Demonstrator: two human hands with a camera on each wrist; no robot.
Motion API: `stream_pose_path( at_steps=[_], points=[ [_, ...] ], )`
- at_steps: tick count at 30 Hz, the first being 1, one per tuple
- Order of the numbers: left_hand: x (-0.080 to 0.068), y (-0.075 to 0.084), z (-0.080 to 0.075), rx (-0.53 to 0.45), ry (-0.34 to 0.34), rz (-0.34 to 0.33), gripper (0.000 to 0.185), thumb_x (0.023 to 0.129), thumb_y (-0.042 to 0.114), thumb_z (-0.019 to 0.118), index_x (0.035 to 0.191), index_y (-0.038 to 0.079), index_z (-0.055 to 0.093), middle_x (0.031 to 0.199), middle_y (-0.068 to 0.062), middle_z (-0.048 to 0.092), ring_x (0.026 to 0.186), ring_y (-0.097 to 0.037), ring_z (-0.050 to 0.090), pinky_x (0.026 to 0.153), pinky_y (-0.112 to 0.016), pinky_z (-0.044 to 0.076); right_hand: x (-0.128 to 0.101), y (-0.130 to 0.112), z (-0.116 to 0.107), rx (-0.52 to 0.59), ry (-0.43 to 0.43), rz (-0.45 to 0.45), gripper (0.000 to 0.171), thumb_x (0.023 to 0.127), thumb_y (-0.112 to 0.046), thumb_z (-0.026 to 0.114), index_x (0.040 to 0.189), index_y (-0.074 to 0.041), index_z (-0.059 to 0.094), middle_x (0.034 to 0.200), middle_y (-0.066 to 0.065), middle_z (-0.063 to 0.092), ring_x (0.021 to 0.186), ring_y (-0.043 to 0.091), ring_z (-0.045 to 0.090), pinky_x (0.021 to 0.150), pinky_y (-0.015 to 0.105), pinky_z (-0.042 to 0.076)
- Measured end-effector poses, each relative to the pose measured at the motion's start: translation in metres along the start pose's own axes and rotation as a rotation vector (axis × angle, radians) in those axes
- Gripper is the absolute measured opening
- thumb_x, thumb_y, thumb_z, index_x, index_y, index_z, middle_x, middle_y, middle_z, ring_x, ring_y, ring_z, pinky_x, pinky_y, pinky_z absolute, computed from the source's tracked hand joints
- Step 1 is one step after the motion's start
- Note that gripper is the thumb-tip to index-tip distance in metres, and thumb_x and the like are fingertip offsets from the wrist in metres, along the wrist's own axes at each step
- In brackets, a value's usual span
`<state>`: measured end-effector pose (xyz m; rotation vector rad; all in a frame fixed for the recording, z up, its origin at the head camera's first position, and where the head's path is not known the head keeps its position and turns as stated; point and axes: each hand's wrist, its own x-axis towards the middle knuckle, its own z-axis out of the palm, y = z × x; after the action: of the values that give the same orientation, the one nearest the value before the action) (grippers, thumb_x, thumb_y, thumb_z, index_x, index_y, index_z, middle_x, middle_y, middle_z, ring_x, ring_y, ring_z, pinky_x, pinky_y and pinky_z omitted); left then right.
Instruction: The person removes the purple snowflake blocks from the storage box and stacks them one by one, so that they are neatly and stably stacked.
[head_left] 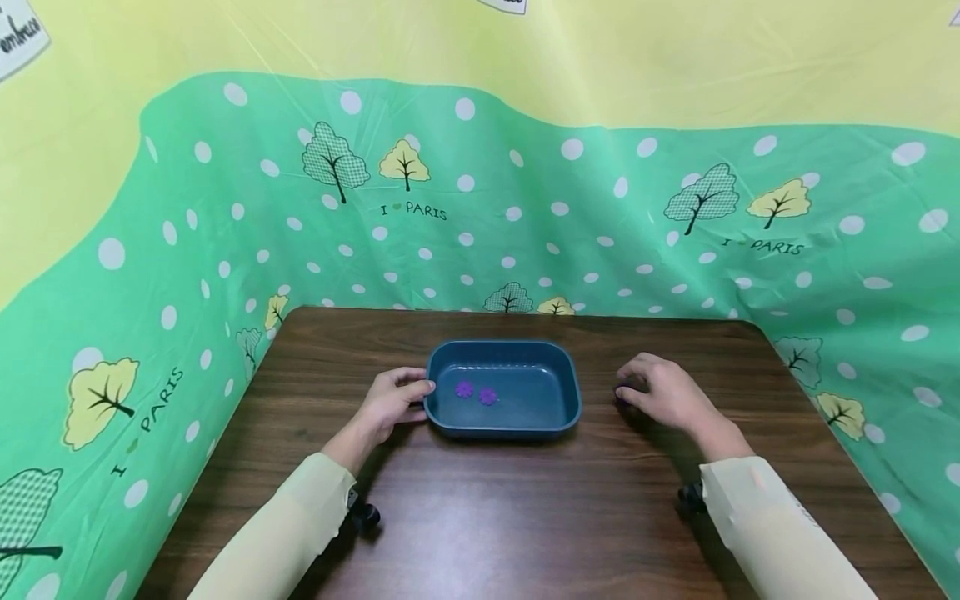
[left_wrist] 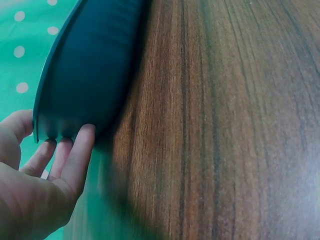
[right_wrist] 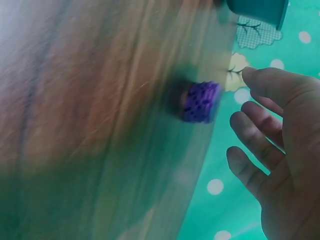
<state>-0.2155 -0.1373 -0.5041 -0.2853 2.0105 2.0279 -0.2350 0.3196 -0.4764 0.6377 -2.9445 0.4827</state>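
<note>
A dark blue rectangular tray (head_left: 502,432) sits on the brown table. My left hand (head_left: 392,398) pinches its left end, thumb over the rim and fingers against the outer wall, as the left wrist view also shows. Inside the tray lie a purple flower-shaped piece (head_left: 464,389) and a second purple flower-shaped piece (head_left: 488,396). To the right of the tray, my right hand (head_left: 663,392) hovers by a short purple bumpy-sided stack (right_wrist: 202,102). Its fingers are loosely bent and apart from the stack in the right wrist view. In the head view that hand mostly hides the stack.
The wood-grain table (head_left: 487,517) ends at a back edge just beyond the tray. A green and yellow patterned cloth (head_left: 465,192) hangs behind and around it. Black wrist devices are strapped below both sleeves, close over the table.
</note>
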Motion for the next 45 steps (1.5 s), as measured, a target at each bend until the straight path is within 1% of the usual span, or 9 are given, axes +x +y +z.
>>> stream_pose_path(
  at_steps=[5,11,17,22,28,32,35,41,45],
  points=[
    [0.0,0.001,-0.001,-0.002,-0.002,-0.005,0.044,0.086,0.015,0.072,0.126,0.006,0.06,0.111,-0.015,0.064,0.095,-0.028,0.068,0.074,-0.043,0.061,0.007,-0.011,-0.005,-0.003,-0.003,-0.029,0.024,0.086,-0.025,0.073,0.106,-0.013,0.07,0.101,0.001,0.064,0.085,0.022,0.058,0.073,0.04,0.053],
    [0.0,0.001,-0.001,0.004,-0.012,-0.001,0.047,0.086,0.017,0.073,0.129,0.004,0.058,0.113,-0.016,0.064,0.095,-0.026,0.069,0.075,-0.043,0.061,0.015,-0.028,-0.01,0.009,-0.01,-0.049,0.029,0.087,-0.025,0.072,0.113,-0.014,0.068,0.11,0.004,0.065,0.091,0.023,0.062,0.077,0.044,0.056],
    [0.0,0.0,-0.002,-0.004,0.0,-0.012,0.045,0.086,0.016,0.072,0.127,0.005,0.059,0.112,-0.015,0.063,0.095,-0.026,0.068,0.074,-0.042,0.061,0.025,-0.05,-0.011,0.022,0.012,-0.091,0.029,0.087,-0.024,0.072,0.114,-0.014,0.068,0.109,0.002,0.065,0.089,0.022,0.063,0.075,0.041,0.056],
    [0.0,0.0,-0.002,-0.006,-0.011,0.002,0.046,0.086,0.016,0.073,0.127,0.004,0.059,0.111,-0.015,0.064,0.099,-0.03,0.067,0.075,-0.043,0.061,0.034,-0.068,-0.011,0.053,0.014,-0.107,0.028,0.088,-0.024,0.071,0.113,-0.012,0.069,0.109,0.002,0.065,0.09,0.021,0.064,0.075,0.042,0.057],
    [0.0,0.0,-0.001,-0.001,-0.012,0.008,0.048,0.086,0.016,0.073,0.128,0.002,0.058,0.111,-0.015,0.064,0.103,-0.033,0.066,0.074,-0.042,0.061,0.045,-0.085,-0.003,0.073,0.005,-0.138,0.028,0.089,-0.026,0.07,0.114,-0.013,0.068,0.109,0.002,0.064,0.085,0.017,0.061,0.071,0.035,0.054],
    [0.001,0.0,-0.001,-0.006,-0.012,-0.001,0.048,0.085,0.017,0.073,0.128,0.002,0.058,0.11,-0.014,0.064,0.103,-0.033,0.066,0.075,-0.042,0.061,0.05,-0.096,0.005,0.082,0.0,-0.156,0.028,0.088,-0.026,0.07,0.113,-0.013,0.069,0.108,0.002,0.064,0.082,0.018,0.059,0.068,0.032,0.052],
    [0.001,0.0,-0.002,-0.014,-0.014,-0.005,0.047,0.085,0.017,0.073,0.127,0.003,0.059,0.11,-0.014,0.065,0.102,-0.031,0.066,0.076,-0.043,0.06,0.055,-0.102,0.013,0.063,-0.008,-0.162,0.028,0.088,-0.026,0.071,0.113,-0.014,0.069,0.107,0.001,0.064,0.082,0.019,0.059,0.067,0.031,0.051],
    [0.002,-0.001,-0.002,-0.013,-0.012,-0.002,0.046,0.084,0.017,0.074,0.125,0.003,0.06,0.11,-0.014,0.066,0.097,-0.027,0.068,0.074,-0.042,0.061,0.062,-0.111,0.024,0.047,-0.008,-0.176,0.027,0.088,-0.027,0.071,0.112,-0.015,0.069,0.106,0.001,0.064,0.079,0.016,0.057,0.067,0.031,0.051],
    [0.004,-0.001,-0.001,-0.007,-0.011,-0.007,0.045,0.083,0.017,0.074,0.125,0.003,0.06,0.11,-0.014,0.066,0.098,-0.027,0.068,0.072,-0.04,0.061,0.068,-0.121,0.028,0.068,-0.035,-0.189,0.027,0.088,-0.026,0.071,0.112,-0.015,0.069,0.107,-0.001,0.064,0.084,0.017,0.062,0.073,0.034,0.055]
  ],
)
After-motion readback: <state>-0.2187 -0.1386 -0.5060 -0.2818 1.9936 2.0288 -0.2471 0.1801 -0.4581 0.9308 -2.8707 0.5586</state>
